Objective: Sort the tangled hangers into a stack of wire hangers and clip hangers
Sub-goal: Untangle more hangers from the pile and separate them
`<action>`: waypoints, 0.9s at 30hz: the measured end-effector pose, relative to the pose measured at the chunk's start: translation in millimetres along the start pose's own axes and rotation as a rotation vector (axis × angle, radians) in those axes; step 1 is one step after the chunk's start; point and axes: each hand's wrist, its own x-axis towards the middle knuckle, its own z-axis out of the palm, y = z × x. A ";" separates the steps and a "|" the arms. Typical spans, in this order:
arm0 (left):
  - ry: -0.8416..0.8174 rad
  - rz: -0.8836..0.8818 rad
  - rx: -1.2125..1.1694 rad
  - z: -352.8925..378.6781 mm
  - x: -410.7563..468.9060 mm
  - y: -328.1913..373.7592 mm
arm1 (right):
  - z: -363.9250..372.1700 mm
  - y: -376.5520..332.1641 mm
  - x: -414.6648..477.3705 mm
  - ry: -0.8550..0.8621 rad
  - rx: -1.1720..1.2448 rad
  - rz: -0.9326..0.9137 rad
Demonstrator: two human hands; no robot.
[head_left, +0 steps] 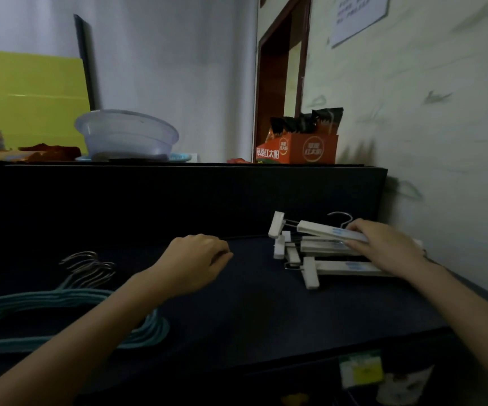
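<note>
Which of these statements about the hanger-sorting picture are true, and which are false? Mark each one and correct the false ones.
1. The right hand holds the top clip hanger of the white pile. True.
2. The teal wire hangers lie to the right of the white pile. False: they lie to its left.
3. The left hand grips a wire hanger. False: it holds nothing and is over the dark table.
4. A clear basin stands on the ledge behind the table. True.
5. The orange box sits on the table. False: it is up on the ledge.
</note>
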 end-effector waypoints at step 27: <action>0.008 -0.643 0.167 -79.9 -239.8 -97.6 | 29.4 -287.6 -24.7 0.032 0.214 -0.873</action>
